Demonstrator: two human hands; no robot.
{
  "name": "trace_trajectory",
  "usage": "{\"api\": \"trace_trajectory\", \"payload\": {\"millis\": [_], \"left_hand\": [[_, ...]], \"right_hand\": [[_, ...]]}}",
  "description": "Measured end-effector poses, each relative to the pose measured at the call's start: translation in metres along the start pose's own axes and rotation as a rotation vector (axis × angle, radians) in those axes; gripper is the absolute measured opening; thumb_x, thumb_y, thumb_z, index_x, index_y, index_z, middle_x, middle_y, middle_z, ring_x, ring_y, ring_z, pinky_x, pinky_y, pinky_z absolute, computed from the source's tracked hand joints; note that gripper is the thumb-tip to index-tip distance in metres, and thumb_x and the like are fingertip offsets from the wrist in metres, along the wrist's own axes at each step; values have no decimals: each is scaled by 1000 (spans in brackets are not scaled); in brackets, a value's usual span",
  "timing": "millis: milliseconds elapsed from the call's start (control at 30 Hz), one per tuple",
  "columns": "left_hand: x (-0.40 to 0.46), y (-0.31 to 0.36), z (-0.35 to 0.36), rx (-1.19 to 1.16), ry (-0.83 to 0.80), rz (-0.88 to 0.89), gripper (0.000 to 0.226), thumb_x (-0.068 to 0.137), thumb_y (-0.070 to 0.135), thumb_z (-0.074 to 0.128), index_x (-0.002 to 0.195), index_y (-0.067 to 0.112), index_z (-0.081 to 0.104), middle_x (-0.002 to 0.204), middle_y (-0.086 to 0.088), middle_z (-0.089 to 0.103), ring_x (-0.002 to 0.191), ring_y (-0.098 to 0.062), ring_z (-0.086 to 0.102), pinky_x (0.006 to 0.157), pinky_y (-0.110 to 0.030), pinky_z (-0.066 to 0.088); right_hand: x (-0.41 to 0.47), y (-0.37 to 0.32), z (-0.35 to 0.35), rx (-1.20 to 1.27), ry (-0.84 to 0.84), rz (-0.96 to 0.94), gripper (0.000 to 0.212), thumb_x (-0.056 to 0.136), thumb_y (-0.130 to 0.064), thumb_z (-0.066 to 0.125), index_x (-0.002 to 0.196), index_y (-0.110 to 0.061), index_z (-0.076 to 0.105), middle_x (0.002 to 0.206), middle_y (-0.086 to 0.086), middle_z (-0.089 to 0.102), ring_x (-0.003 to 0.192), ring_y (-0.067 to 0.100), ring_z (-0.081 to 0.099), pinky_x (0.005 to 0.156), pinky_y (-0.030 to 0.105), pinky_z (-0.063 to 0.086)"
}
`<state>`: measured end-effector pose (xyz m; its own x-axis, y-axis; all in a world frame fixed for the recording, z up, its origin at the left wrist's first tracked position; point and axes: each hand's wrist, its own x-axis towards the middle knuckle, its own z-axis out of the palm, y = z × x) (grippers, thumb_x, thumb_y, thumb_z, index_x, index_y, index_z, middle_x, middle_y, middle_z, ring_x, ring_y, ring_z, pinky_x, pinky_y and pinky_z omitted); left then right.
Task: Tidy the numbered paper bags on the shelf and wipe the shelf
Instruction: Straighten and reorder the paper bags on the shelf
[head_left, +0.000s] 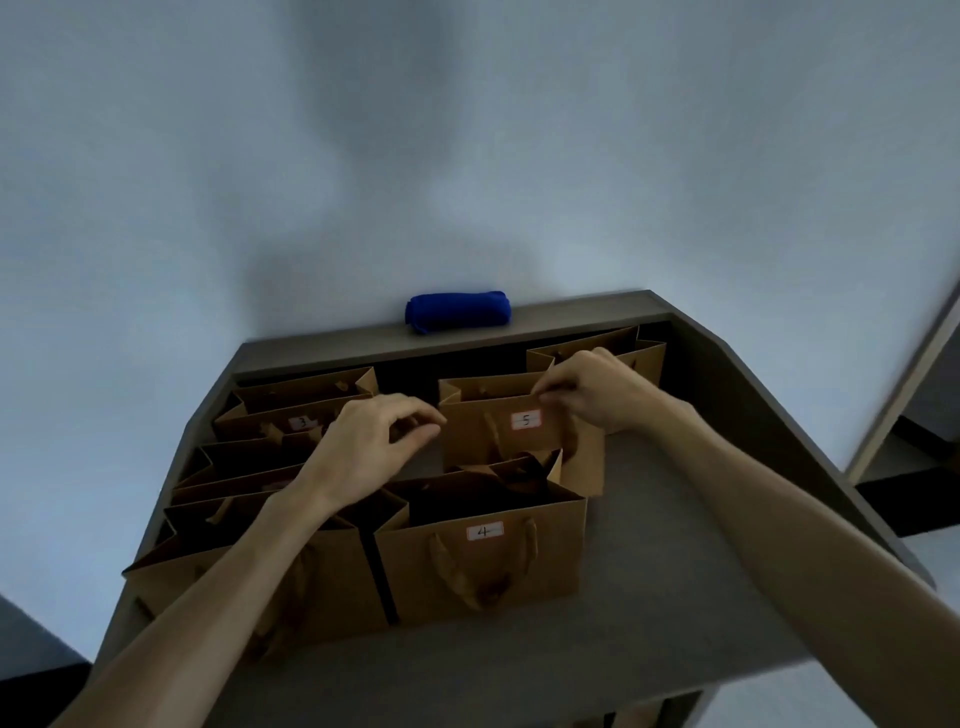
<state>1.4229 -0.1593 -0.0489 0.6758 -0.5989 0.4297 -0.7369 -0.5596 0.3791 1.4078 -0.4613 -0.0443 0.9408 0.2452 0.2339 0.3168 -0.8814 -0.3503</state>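
Behind bag 4 (483, 566), right hand (597, 389) pinches bag 5's (498, 431) rim; left hand (363, 436) hovers, fingers loosely curled.

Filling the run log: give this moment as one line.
phase: tidying bags | right hand: pinches bag 5 rim | left hand: curled beside it | blue cloth: unused, top ledge
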Motion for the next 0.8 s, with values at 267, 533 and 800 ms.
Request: {"api": "trace_trajectory", "payload": {"millis": [267, 533, 800], "left_hand": [[1, -20, -2, 204, 9, -55, 25, 90, 30, 63, 115, 27, 65, 114, 8, 64, 100, -6, 55, 85, -31, 50], [-14, -37, 4, 216, -97, -85, 18, 91, 36, 59, 106, 32, 69, 105, 10, 68, 95, -2, 56, 83, -29, 49], [4, -23, 7, 141, -2, -58, 23, 92, 34, 57, 108, 24, 69, 109, 8, 68, 106, -8, 55, 95, -41, 45]], "right_hand": [[23, -46, 33, 79, -105, -120, 23, 97, -19, 55, 117, -20, 67, 112, -5, 68, 98, 2, 64, 85, 21, 53], [4, -33, 39, 139, -76, -188, 22, 98, -22, 54, 117, -24, 66, 103, -15, 66, 85, -12, 61, 73, 8, 49], [12, 60, -16, -10, 210, 72, 21, 97, -17, 56, 114, -20, 69, 108, -7, 68, 97, 2, 60, 87, 22, 48]]}}
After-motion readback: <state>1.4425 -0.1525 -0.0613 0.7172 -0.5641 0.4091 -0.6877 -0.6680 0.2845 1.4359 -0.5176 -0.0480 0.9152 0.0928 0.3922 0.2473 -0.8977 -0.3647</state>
